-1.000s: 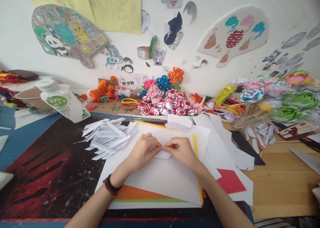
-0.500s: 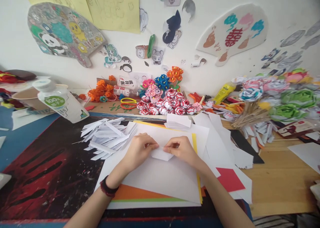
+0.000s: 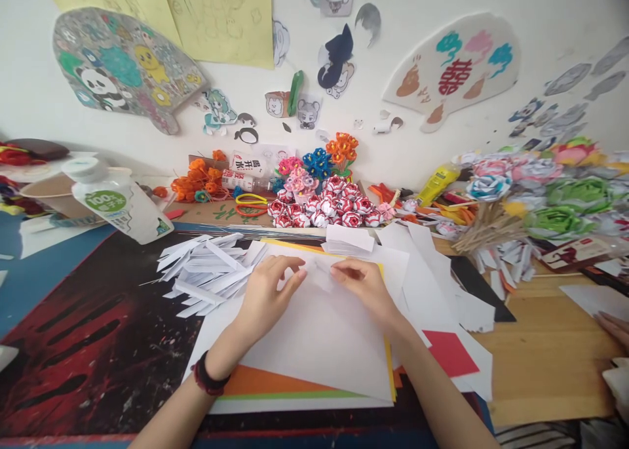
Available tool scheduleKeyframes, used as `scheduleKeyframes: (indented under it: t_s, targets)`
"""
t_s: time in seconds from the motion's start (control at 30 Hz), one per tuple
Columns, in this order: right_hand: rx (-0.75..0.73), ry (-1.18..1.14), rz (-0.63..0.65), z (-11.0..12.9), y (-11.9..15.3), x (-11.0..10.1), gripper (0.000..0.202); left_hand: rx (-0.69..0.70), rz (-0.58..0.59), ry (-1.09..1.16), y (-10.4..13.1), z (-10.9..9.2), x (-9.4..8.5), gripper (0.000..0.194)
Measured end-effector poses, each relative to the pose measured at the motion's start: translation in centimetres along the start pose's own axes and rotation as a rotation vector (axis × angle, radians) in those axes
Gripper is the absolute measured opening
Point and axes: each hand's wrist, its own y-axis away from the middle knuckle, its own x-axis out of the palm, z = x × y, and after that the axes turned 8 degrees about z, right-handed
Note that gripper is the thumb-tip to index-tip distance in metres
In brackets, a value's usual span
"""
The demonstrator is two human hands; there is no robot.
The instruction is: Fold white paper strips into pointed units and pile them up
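Note:
My left hand (image 3: pixel 268 292) and my right hand (image 3: pixel 361 285) rest on a stack of white and coloured paper sheets (image 3: pixel 319 344). Between their fingertips lies a small folded white paper piece (image 3: pixel 320 275), pinched at its left edge by my left thumb and finger and at its right edge by my right fingers. A pile of folded white paper strips (image 3: pixel 209 272) lies just left of my left hand. A small stack of white paper (image 3: pixel 350 239) sits beyond my right hand.
A white bottle (image 3: pixel 118 203) lies tilted at the left. Paper flowers (image 3: pixel 327 203) stand at the back by the wall, and larger paper roses (image 3: pixel 540 193) fill the right. Another person's hand (image 3: pixel 614 328) shows at the right edge over the wooden table (image 3: pixel 545 364).
Both hands have moved a little away from me on the sheets, and the small white piece now lies flatter between my fingertips. A person's hand has come in at the right edge.

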Motion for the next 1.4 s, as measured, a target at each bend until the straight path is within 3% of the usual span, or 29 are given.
scheduleKeyframes:
  t_s: [0.1,0.2,0.37,0.5,0.63,0.8,0.93,1.23,1.4]
  targets:
    - [0.060,-0.197,0.072,0.3,0.1,0.4,0.028,0.052,0.079,-0.079,0.2,-0.4,0.7,0.027]
    - [0.112,-0.309,0.188,0.6,0.3,0.9,0.030,0.050,0.082,-0.085,0.4,-0.5,1.5,0.025]
    - [0.149,-0.238,0.301,0.6,0.4,0.9,0.036,-0.043,0.108,0.063,0.1,-0.2,1.1,0.013]
    - [0.123,-0.101,0.224,0.9,0.5,-0.1,0.043,-0.118,0.236,0.067,0.0,0.1,-0.3,0.015]
    - [0.051,0.128,0.175,0.9,0.5,-0.5,0.024,-0.087,0.342,0.007,0.0,0.7,-1.1,0.012]
    - [0.108,0.258,0.169,0.2,0.5,0.3,0.019,-0.024,0.326,-0.125,0.2,1.5,-1.2,0.010]
    - [0.110,0.273,0.132,-0.1,0.6,1.1,0.016,-0.019,0.309,-0.109,0.2,1.8,-0.9,0.013]
    - [-0.106,0.517,0.113,-0.5,0.6,0.9,0.009,-0.085,0.223,-0.154,0.1,2.0,1.0,0.007]
    - [-0.076,0.508,0.105,-1.0,0.5,0.8,0.008,-0.116,0.206,-0.082,0.1,2.2,0.9,0.009]
